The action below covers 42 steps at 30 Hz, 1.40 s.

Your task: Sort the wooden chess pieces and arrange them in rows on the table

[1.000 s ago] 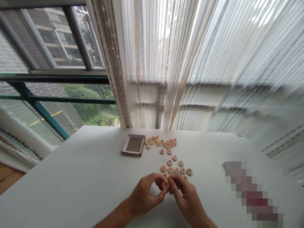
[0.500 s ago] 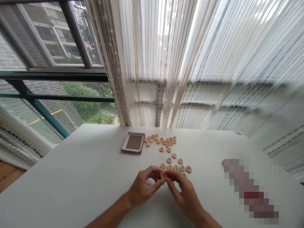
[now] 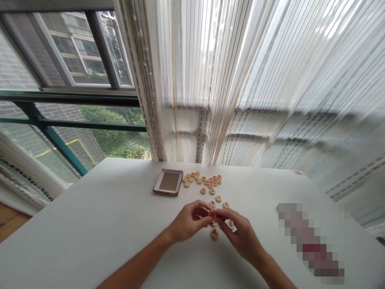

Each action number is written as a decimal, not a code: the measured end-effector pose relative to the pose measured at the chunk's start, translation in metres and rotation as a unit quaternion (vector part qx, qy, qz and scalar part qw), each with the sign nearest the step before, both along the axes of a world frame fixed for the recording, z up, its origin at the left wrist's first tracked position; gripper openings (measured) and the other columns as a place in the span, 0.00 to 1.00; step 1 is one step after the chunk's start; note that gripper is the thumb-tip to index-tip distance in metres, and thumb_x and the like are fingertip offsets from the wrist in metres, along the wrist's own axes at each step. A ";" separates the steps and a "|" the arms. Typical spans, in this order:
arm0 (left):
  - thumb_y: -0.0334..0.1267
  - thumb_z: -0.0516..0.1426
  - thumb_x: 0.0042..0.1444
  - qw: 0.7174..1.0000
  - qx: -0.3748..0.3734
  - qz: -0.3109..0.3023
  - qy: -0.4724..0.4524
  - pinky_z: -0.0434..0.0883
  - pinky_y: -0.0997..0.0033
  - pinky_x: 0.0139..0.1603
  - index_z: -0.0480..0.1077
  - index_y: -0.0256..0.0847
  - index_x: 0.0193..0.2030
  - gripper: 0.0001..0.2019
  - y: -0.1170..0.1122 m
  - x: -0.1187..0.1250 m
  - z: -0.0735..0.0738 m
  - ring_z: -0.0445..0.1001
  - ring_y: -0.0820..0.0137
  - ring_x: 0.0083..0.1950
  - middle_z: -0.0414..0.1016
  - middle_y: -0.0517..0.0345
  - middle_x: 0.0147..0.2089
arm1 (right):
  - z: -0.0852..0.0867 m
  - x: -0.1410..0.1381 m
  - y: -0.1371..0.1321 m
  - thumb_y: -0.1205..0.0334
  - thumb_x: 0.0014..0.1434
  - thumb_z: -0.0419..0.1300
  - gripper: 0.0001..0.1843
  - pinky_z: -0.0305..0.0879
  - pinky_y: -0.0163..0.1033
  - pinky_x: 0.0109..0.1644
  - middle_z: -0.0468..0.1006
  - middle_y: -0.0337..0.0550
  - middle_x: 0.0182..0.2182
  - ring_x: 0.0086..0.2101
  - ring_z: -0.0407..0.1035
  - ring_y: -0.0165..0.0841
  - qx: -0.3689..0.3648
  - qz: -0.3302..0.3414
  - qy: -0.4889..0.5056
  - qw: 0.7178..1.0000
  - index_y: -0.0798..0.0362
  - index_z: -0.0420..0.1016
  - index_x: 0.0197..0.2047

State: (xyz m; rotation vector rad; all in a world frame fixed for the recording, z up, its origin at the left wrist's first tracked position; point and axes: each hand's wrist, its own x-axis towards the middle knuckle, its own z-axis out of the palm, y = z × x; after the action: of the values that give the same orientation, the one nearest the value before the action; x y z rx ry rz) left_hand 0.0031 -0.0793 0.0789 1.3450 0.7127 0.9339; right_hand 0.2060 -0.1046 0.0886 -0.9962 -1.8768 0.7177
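A round wooden Chinese chess piece (image 3: 212, 214) with a red character is pinched between the fingertips of both hands. My left hand (image 3: 189, 220) grips it from the left, fingers curled and thumb pressed in. From the right, my right hand (image 3: 239, 230) closes on it with thumb and forefinger. Just below the fingertips lies a piece with a black character (image 3: 214, 233). Another black-marked piece (image 3: 230, 224) shows partly past the right fingers. Beyond the hands are a black-marked piece (image 3: 212, 204) and a red-marked piece (image 3: 218, 198). The hands hide some pieces.
An open shallow box (image 3: 168, 181) with a brown inside sits toward the back of the white table (image 3: 90, 224). Several blank-faced and red-marked pieces (image 3: 211, 185) cluster at its right. A blurred-out long object (image 3: 311, 243) lies at the right. Curtains (image 3: 192, 80) hang behind.
Both hands have moved slightly away from me with the red-marked piece, which is now tilted. A black-marked piece shows below them, and the row behind is now mostly covered.
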 end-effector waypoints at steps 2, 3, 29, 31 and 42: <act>0.44 0.66 0.53 0.999 0.006 -0.015 0.030 0.74 0.69 0.38 0.71 0.36 0.46 0.18 0.010 0.005 0.011 0.79 0.66 0.37 0.80 0.51 0.38 | 0.001 0.004 0.004 0.61 0.64 0.59 0.10 0.74 0.40 0.43 0.81 0.45 0.41 0.38 0.76 0.37 -0.001 -0.014 0.011 1.000 0.48 0.77 0.49; 0.45 0.66 0.52 0.999 0.011 -0.023 0.044 0.74 0.70 0.36 0.71 0.35 0.45 0.18 0.015 0.009 0.017 0.79 0.67 0.36 0.80 0.51 0.36 | 0.001 0.006 0.006 0.60 0.64 0.59 0.10 0.74 0.40 0.43 0.81 0.45 0.41 0.39 0.76 0.37 0.000 -0.020 0.018 1.000 0.48 0.77 0.49; 0.53 0.57 0.59 0.978 0.082 -0.094 0.167 0.74 0.71 0.30 0.75 0.33 0.39 0.21 0.050 0.030 0.035 0.81 0.64 0.33 0.81 0.47 0.34 | -0.007 0.015 0.017 0.55 0.61 0.63 0.10 0.73 0.38 0.39 0.79 0.43 0.35 0.33 0.74 0.35 -0.027 -0.072 0.056 0.996 0.51 0.74 0.43; 0.51 0.55 0.62 0.975 0.084 -0.128 0.163 0.75 0.71 0.32 0.76 0.34 0.41 0.19 0.050 0.027 0.038 0.81 0.64 0.35 0.81 0.48 0.35 | -0.007 0.015 0.017 0.54 0.61 0.63 0.11 0.73 0.39 0.40 0.80 0.44 0.36 0.34 0.75 0.35 -0.049 -0.061 0.072 0.994 0.52 0.74 0.43; 0.37 0.61 0.57 0.970 0.144 -0.111 0.162 0.75 0.68 0.41 0.70 0.37 0.50 0.15 0.047 0.029 0.033 0.80 0.65 0.42 0.81 0.49 0.41 | -0.009 0.019 0.024 0.49 0.59 0.64 0.16 0.74 0.39 0.44 0.80 0.45 0.37 0.39 0.76 0.37 -0.127 -0.051 0.184 0.973 0.53 0.75 0.41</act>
State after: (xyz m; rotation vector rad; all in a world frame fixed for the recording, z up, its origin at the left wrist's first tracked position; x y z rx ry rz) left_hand 0.0324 -0.0326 0.1122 1.8222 0.6698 0.6611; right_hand 0.2246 -0.0807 0.0799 -1.0281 -1.4269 1.0240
